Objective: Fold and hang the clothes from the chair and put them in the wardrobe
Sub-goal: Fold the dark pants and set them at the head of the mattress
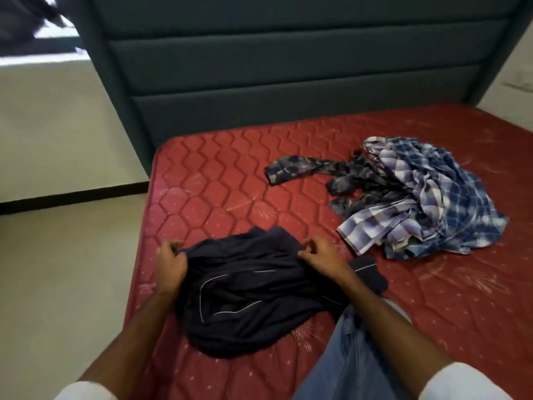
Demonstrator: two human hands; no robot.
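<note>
A crumpled dark navy garment [245, 295] with thin white piping lies on the near left part of the red quilted mattress [219, 180]. My left hand [170, 264] grips its left edge with curled fingers. My right hand [320, 255] pinches its upper right edge. Farther right on the mattress sits a heap of blue and white checked clothes [427, 197], with a dark patterned garment [317, 171] spread out from under it toward the left.
A dark teal padded headboard [288, 59] rises behind the mattress. Pale floor [66, 269] runs along the bed's left side, below a cream wall with a black skirting. My knee in blue jeans [354, 359] rests on the near edge of the mattress.
</note>
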